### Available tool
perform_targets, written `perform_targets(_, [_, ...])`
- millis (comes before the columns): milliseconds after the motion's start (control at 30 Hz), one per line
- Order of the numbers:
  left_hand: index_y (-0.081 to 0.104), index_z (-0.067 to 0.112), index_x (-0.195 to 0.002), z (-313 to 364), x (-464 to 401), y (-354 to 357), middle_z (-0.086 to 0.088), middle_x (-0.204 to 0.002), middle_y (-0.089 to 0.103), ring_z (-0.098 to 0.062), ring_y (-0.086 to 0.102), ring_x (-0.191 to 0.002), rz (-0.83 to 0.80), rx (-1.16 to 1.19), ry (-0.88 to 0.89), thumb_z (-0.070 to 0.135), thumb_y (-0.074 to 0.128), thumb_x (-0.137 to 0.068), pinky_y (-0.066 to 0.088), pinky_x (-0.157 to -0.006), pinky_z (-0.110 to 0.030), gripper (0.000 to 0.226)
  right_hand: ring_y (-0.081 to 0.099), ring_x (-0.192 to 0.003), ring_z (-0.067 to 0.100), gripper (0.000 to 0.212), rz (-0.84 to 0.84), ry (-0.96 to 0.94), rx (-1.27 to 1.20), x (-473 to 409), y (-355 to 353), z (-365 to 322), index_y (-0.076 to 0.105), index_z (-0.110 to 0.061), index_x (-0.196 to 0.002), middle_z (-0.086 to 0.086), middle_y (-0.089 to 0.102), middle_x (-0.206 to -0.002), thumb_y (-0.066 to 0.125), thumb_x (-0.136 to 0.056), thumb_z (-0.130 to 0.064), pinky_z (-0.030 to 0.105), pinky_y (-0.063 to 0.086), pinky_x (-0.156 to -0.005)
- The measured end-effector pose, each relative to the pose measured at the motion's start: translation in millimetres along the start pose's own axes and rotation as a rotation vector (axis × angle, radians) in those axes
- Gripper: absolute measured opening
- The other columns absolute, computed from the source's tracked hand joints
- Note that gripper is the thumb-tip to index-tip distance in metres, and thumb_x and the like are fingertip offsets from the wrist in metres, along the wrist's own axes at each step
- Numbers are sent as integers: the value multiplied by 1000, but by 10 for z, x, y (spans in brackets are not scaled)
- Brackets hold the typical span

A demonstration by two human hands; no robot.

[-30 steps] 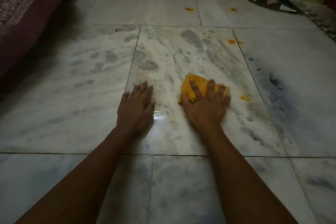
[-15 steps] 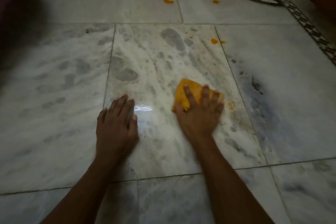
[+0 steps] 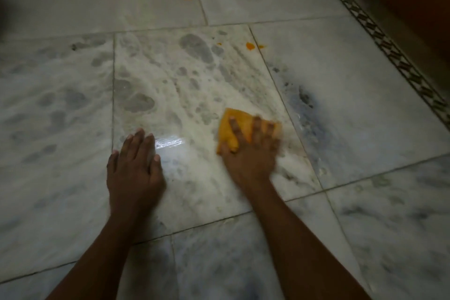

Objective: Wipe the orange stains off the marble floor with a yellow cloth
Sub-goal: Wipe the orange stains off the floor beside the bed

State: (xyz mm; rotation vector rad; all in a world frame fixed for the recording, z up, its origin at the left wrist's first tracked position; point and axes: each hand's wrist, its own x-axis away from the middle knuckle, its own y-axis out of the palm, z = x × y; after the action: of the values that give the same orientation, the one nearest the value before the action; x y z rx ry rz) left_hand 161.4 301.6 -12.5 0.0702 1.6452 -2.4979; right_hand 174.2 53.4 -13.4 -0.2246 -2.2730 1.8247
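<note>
Marble floor (image 3: 73,109): four orange stains (image 3: 250,45).

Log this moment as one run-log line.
right hand: pressing yellow cloth on marble floor | left hand: flat, bracing | orange stains: several unwiped farther off

Stain by cloth (image 3: 243,126) gone, right hand (image 3: 250,151) shifted right

Right hand (image 3: 248,153) pressed flat on yellow cloth (image 3: 233,126) on marble floor (image 3: 365,95), fingers spread, slightly blurred. Left hand (image 3: 135,165) flat on floor beside it, apart. Orange stains (image 3: 250,46) lie farther ahead, near tile joints.
</note>
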Motion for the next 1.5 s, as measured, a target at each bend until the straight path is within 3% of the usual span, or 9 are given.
perform_targets(200, [49, 21, -152, 37, 14, -41, -1, -164, 40, -21, 34, -153, 2, 0, 14, 39, 36, -98, 25, -123, -53, 59, 16, -160, 33, 80, 39, -352, -23, 1208, -60, 450, 25, -62, -154, 0, 20, -173, 55, -80, -73, 59, 28, -120])
perform_targets(433, [50, 21, -151, 4, 33, 34, -1, -164, 41, -21, 34, -153, 33, -28, 24, 37, 38, -98, 24, -124, -50, 57, -6, -160, 39, 76, 58, 127, -31, 129, -16, 204, 4, -63, -156, 6, 2, -175, 25, -85, -81, 63, -3, -125])
perform_targets(667, [47, 21, -153, 10, 40, 7, -1, -165, 39, -19, 32, -154, 21, -24, 8, 37, 38, -99, 25, -125, -51, 58, 19, -159, 33, 77, 76, -378, -35, 894, 10, 239, 26, -62, -154, 0, 22, -172, 52, -82, -72, 58, 25, -122])
perform_targets(767, [46, 23, -154, -4, 41, 33, 2, -166, 37, -16, 30, -155, 17, -6, 7, 37, 38, -98, 21, -126, -48, 58, 14, -160, 34, 79, 42, -199, 52, 789, -90, 669, 17, -63, -155, 2, 16, -174, 42, -81, -78, 62, 25, -121])
perform_targets(900, [47, 25, -153, -14, 7, 79, 3, -165, 38, -15, 31, -154, 30, -16, -9, 37, 40, -98, 22, -125, -46, 57, -9, -159, 39, 79, -3, 124, -3, -106, -77, 175, -3, -62, -156, 5, -2, -175, 22, -84, -82, 64, 0, -125])
perform_targets(1133, [46, 27, -154, -57, -5, 20, 5, -166, 37, -12, 27, -155, 31, 0, 13, 39, 41, -99, 25, -123, -45, 57, 15, -159, 38, 77, 55, -282, -21, 371, 7, -90, 22, -59, -156, 5, 21, -173, 42, -84, -76, 60, 18, -123])
perform_targets(1233, [44, 28, -155, -51, 30, 12, 8, -166, 34, -10, 26, -156, 20, 24, 1, 39, 40, -101, 22, -125, -44, 56, 13, -158, 41, 81, 49, -128, 31, 402, -68, 329, 24, -58, -156, 7, 17, -174, 39, -79, -79, 63, 20, -121])
perform_targets(1367, [46, 28, -154, -78, -1, 25, 8, -166, 36, -10, 29, -155, 24, 29, -6, 36, 44, -100, 23, -125, -44, 54, -8, -159, 41, 81, 51, 183, -63, -312, -31, -63, 19, -58, -158, 8, 3, -175, 29, -80, -79, 63, 0, -125])
perform_targets(1500, [46, 29, -154, -59, -5, 42, 8, -166, 35, -11, 29, -155, 27, 3, -14, 36, 44, -99, 24, -124, -44, 55, 0, -160, 39, 75, 21, -59, -23, -441, 60, -458, 15, -58, -158, 6, 9, -175, 33, -87, -75, 62, 6, -125])
